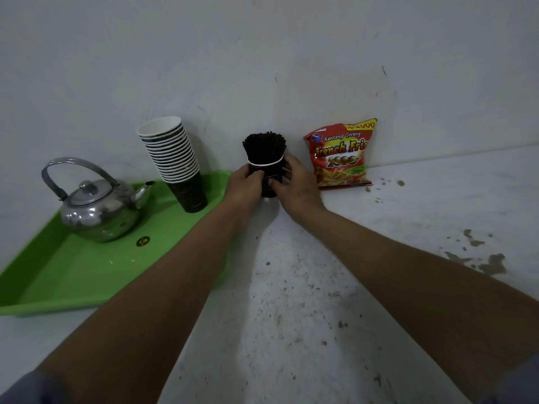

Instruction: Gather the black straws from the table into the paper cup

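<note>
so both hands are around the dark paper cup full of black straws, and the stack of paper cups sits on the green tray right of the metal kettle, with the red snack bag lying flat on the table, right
Nearly. The red snack bag is not lying flat: the head view shows it standing upright against the white wall. The rest holds: the left hand and right hand hold the dark paper cup of black straws, and the stack of paper cups stands on the green plastic tray, right of the metal kettle.

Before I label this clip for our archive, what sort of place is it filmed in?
Probably a simple drinks or snack corner: a metal kettle and a stack of paper cups on a green tray, a bag of fries against a bare wall.
</note>
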Motion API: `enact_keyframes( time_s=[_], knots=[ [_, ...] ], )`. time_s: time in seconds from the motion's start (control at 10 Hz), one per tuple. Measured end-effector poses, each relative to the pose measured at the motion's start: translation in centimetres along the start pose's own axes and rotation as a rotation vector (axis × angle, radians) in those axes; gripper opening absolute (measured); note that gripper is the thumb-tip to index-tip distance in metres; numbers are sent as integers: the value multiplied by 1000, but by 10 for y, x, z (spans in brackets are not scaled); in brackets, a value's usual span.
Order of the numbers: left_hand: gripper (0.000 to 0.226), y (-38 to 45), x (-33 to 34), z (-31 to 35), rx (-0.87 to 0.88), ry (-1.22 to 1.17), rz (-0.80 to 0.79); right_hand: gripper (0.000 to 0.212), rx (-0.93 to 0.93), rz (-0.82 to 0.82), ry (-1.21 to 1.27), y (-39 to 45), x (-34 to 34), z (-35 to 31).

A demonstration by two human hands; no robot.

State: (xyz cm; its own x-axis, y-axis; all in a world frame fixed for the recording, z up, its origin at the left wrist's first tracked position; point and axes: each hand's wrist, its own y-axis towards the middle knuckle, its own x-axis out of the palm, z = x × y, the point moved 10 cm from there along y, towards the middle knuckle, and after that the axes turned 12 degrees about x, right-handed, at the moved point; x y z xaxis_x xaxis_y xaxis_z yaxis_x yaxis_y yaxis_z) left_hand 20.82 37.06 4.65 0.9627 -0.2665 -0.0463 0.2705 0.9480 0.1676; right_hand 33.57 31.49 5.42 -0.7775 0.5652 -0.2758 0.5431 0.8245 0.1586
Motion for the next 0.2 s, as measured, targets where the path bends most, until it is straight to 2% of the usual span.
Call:
enact_keyframes(
  time_s=[0.1, 0.2],
  knots=[
    [31, -1, 0, 3, 0, 4, 1, 54, 4, 11, -4, 4, 2, 1],
    [24, -7, -5, 5, -21, 105, 14, 56, 5, 19, -4, 4, 5, 4]
  ],
)
